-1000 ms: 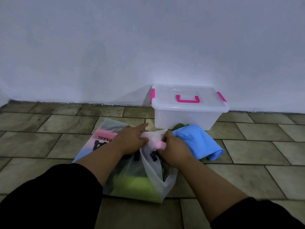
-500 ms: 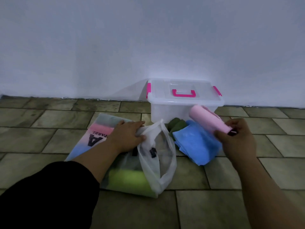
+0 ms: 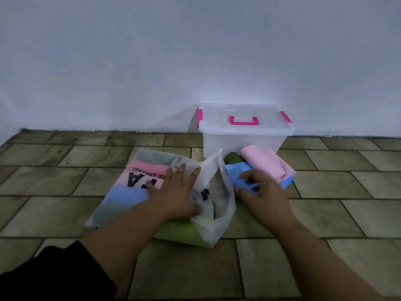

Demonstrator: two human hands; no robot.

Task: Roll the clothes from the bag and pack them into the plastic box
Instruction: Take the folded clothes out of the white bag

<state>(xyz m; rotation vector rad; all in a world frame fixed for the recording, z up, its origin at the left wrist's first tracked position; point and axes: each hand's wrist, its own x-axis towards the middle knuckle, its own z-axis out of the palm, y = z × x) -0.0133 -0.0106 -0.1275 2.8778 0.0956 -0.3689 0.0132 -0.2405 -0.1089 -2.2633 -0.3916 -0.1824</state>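
Two hands work on the floor (image 3: 65,181): left hand (image 3: 178,192) spread flat on the plastic bag (image 3: 217,224), right hand (image 3: 262,192) gripping the blue cloth (image 3: 234,172). Tugging it may unroll the pink roll (image 3: 262,166) lying on it, beside the lidded plastic box (image 3: 245,140).

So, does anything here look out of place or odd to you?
Yes. The pink roll lies on the blue cloth on the floor in front of the box, not inside it, and the lid is closed. Nothing looks spilled or damaged.

1 black sleeve (image 3: 50,276) on L arm, loose fabric, ends approx at elbow.
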